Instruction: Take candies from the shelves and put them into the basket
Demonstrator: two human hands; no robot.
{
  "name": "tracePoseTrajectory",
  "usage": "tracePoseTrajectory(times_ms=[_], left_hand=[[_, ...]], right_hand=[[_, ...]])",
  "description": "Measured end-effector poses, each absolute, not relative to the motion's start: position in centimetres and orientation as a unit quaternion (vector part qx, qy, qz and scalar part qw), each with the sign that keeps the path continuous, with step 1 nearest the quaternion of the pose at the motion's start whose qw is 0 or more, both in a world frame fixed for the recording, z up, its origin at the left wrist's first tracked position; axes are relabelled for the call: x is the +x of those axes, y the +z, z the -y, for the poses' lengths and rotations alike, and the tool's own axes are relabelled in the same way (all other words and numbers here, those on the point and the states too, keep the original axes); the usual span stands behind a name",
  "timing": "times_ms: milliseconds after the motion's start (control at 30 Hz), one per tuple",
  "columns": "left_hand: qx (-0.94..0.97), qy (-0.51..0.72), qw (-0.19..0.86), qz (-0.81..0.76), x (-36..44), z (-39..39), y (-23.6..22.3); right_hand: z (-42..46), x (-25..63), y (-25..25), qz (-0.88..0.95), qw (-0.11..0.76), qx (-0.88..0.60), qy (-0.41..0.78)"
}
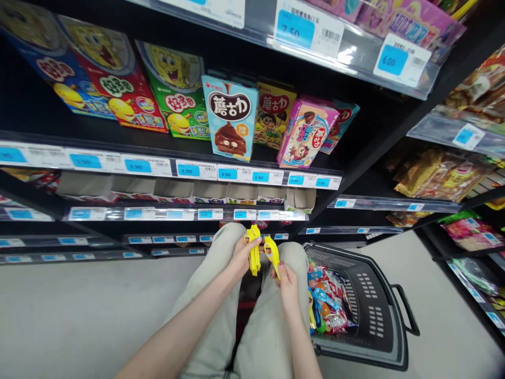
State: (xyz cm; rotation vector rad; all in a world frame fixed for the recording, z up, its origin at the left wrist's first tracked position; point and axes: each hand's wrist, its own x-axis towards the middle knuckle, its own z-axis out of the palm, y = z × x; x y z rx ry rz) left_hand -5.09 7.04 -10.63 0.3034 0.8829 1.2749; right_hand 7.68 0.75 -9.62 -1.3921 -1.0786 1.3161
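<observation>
Just below the frame's centre, you seem to be handling packets one by one: your left hand (pixel 239 258) grips bunched yellow packets (pixel 254 258), your right hand (pixel 289 284) pinches 1 yellow packet (pixel 272 250). Separating them further calls for a steady left grip.

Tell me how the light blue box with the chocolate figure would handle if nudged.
The light blue box looks like flat-sided card, so it is probably stiff and light. Standing upright, taller than wide, it would likely tip if pushed near the top. Its smooth printed face may feel slightly slippery.
</observation>
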Motion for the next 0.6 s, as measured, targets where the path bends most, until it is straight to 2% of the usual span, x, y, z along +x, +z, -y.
tracePoseTrajectory(times_ms=[200,267,367,533,600], left_hand=[[0.135,0.608,0.685,-0.377,-5.0,-7.0,-10.8],[0.144,0.603,0.691,-0.372,-5.0,-7.0,-10.8],[0.151,0.600,0.692,-0.373,-5.0,-6.9,-10.7],[0.165,0.592,0.679,-0.402,-5.1,-6.9,-10.7],[0.166,0.588,0.678,-0.408,-5.1,-6.9,-10.7]], right_hand=[[0.1,7.1,-9.0,0.567,0.448,-0.633,0.278],[0.1,7.4,-9.0,0.576,0.441,-0.639,0.258],[-0.1,8.1,-9.3,0.575,0.434,-0.625,0.300],[-0.2,8.4,-9.4,0.508,0.391,-0.620,0.452],[-0.1,8.3,-9.0,0.505,0.391,-0.610,0.468]])
